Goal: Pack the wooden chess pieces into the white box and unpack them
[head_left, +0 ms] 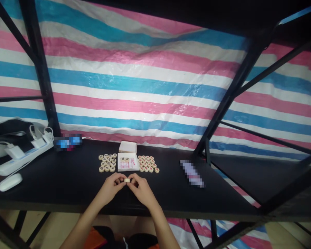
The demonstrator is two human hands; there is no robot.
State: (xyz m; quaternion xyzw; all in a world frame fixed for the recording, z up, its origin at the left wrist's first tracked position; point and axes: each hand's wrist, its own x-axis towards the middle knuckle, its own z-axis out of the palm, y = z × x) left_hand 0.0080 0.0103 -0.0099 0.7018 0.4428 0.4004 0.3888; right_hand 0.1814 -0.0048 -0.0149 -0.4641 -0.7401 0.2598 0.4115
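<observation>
Between the fingertips of both hands is a round, pale game piece (126, 180), just in front of an open white box. My left hand (112, 185) pinches it from the left, and my right hand (138, 185) from the right. The white box (128, 169) holds a few pieces and a pink-and-white sheet. Several pieces with dark characters (107, 168) stand in rows left of the box. Several with red characters (146, 169) stand in rows to its right. A white lid (128, 147) lies behind the box.
The black table (67, 183) carries a white power strip (23, 159) with chargers at the left and a white device (11, 182) near it. A blurred object (68, 141) is at the back left, another (192, 174) at the right. Black metal posts frame the table.
</observation>
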